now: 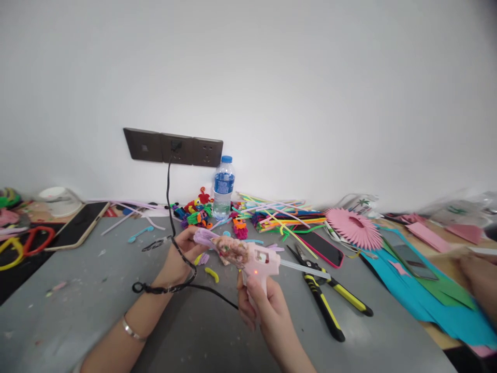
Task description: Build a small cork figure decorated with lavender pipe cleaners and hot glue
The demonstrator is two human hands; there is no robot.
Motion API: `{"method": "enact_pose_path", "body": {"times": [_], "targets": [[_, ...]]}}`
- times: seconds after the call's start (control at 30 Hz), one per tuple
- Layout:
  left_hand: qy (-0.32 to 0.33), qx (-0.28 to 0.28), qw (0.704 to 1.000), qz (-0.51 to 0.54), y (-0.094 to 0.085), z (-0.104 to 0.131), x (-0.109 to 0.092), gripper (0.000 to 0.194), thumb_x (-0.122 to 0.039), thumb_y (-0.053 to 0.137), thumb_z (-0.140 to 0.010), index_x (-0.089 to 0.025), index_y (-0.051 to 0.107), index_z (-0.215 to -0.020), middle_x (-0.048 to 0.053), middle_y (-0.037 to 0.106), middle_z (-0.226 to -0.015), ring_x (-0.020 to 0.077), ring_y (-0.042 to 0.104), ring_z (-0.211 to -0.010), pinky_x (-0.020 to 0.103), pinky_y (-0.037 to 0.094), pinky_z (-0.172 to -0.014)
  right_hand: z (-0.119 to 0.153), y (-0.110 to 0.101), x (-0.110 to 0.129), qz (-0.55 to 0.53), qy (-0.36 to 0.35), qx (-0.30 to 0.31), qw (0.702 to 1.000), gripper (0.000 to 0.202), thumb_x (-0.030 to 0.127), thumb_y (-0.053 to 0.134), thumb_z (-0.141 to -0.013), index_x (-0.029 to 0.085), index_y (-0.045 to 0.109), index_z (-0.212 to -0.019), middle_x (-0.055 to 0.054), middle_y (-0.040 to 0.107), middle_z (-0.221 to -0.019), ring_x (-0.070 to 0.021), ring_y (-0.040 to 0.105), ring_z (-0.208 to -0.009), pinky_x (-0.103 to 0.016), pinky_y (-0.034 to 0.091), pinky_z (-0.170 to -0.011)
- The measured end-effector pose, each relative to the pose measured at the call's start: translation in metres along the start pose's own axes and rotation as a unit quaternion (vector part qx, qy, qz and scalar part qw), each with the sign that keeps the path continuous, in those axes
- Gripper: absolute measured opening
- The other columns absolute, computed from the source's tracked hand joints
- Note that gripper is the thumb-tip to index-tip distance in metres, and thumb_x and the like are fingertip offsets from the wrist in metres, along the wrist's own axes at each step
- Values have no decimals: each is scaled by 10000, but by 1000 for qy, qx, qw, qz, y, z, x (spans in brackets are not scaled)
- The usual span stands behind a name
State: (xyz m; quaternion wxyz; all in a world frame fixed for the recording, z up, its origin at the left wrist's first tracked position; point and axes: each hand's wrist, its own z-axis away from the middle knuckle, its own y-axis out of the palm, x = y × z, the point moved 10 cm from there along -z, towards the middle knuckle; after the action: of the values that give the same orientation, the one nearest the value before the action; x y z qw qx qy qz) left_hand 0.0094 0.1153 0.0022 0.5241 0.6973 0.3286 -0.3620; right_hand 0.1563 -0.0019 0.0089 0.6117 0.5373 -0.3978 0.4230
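Observation:
My right hand [261,300] is wrapped round the handle of a pink hot glue gun [261,259] with a small orange light lit. A clear glue stick [303,268] juts from its back end. The gun's front is crusted with brownish residue and points left. Between the fingers of my left hand [182,254] is a bundle of lilac pipe cleaners [205,237], close to the nozzle; whether they touch, I cannot tell. The gun's black cord [169,197] hangs from the wall socket across my left forearm.
Yellow-handled pliers [322,295] lie on the grey table [108,290] to the right. Behind are a water bottle [224,189], colourful pipe cleaners [289,217] and a pink-cased phone [322,248]. Scissors [37,241] lie left. Another person's hand [481,272] is at far right.

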Motion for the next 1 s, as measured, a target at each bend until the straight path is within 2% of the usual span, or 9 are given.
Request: {"method": "enact_pose_path", "body": {"times": [0.17,0.37,0.57,0.83,1.0], "targets": [[2,7,1000,3,1,0,6,301,-296,916,-564,-181,757,-794,42,754,-764,208,687,-710,315,550,-683,-1,6,1,5,14,23,1000,532,677,624,-800,153,547,-755,111,367,-435,-31,275,-345,-173,241,-374],[-3,8,1000,-11,5,2,0,258,-271,905,-580,-188,766,-781,40,761,-762,192,678,-670,290,549,-626,-1,8,1,17,22,26,999,539,690,623,-788,167,517,-717,108,369,-432,-33,276,-338,-179,254,-367],[7,7,1000,8,6,0,-7,266,-279,920,-558,-195,766,-758,40,767,-756,198,692,-696,302,554,-672,-4,4,-5,19,19,27,999,536,692,616,-791,192,456,-680,116,337,-426,-31,250,-340,-175,241,-353],[20,-11,1000,-15,-4,1,-2,297,-323,906,-597,-214,747,-823,39,766,-827,228,707,-787,335,544,-748,-5,-5,-19,9,3,18,1000,527,667,607,-814,206,417,-644,112,332,-427,-31,252,-328,-174,216,-333],[19,-3,1000,-11,1,4,-9,270,-325,891,-641,-212,741,-836,32,777,-856,217,718,-820,322,551,-791,-4,-9,-18,16,5,7,1000,537,680,604,-806,211,406,-634,116,311,-415,-33,234,-329,-179,210,-334]]}}
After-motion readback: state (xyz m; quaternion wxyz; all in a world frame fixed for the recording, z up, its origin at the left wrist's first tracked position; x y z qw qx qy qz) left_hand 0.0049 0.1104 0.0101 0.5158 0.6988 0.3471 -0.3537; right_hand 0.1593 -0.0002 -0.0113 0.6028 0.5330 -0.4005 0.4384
